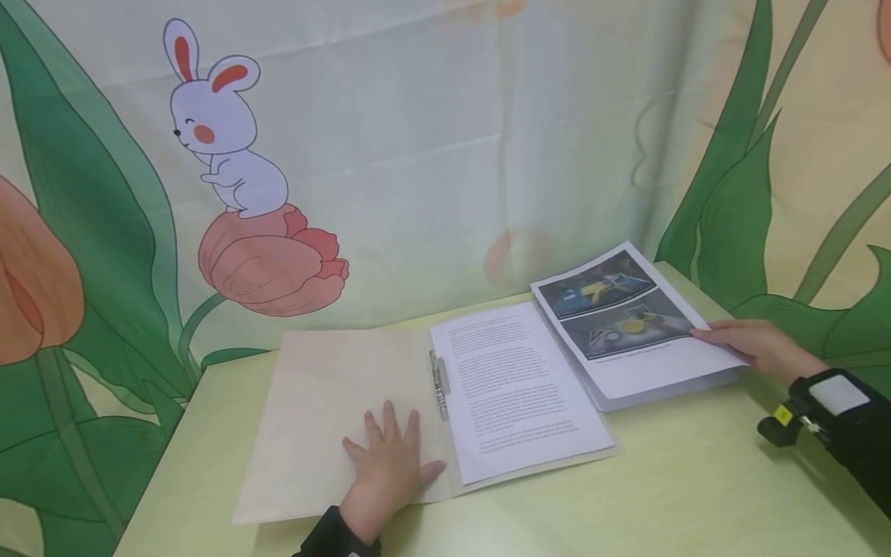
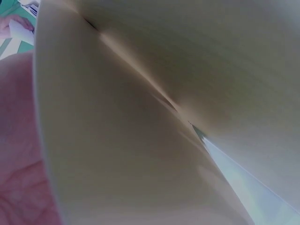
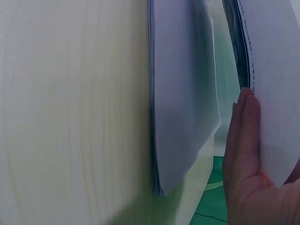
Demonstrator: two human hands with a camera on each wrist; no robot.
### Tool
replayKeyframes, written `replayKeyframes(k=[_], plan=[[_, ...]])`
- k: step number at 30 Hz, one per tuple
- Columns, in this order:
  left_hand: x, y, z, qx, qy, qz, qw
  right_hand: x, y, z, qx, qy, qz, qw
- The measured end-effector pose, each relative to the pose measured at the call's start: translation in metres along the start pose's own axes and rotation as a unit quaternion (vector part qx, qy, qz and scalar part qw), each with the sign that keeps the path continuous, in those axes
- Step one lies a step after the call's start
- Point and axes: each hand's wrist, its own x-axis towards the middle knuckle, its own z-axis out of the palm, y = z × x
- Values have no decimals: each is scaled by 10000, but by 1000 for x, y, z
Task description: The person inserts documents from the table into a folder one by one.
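A beige folder (image 1: 334, 363) lies opened out on the table, with a metal clip (image 1: 440, 383) along its fold. On its right side is a white page of printed text (image 1: 515, 387). My left hand (image 1: 386, 464) rests on the left cover, fingers spread. In the left wrist view the cover (image 2: 108, 131) stands close beside the palm. At the right, my right hand (image 1: 766, 348) grips the edge of a white sheet with two photos (image 1: 647, 371), thumb on top. The right wrist view shows this sheet (image 3: 281, 93) raised apart from a paper stack (image 3: 183, 93) beneath.
The pale yellow-green table (image 1: 696, 487) extends in front of the folder and to its right. Behind it hangs a curtain (image 1: 418, 155) printed with a rabbit and tulips. The photo sheet and paper stack overlap the folder's right edge in the head view.
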Motion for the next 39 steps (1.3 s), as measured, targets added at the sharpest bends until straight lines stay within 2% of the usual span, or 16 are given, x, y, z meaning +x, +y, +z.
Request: replayKeyframes(k=[4,20,29,39], plan=[[-1,1,-1,3,29,10,10000,-1,-6,4,-64,-40,-112,9999],[-1,1,-2,92,67,23,9999,2,-19,16,-230,160,-65,9996],[-1,1,-2,110,89,18,9999,6,-20,24,-350,219,-188,9990],[-1,1,-1,128,11,-12,9999,7,-22,35,-247,184,-59,9995]])
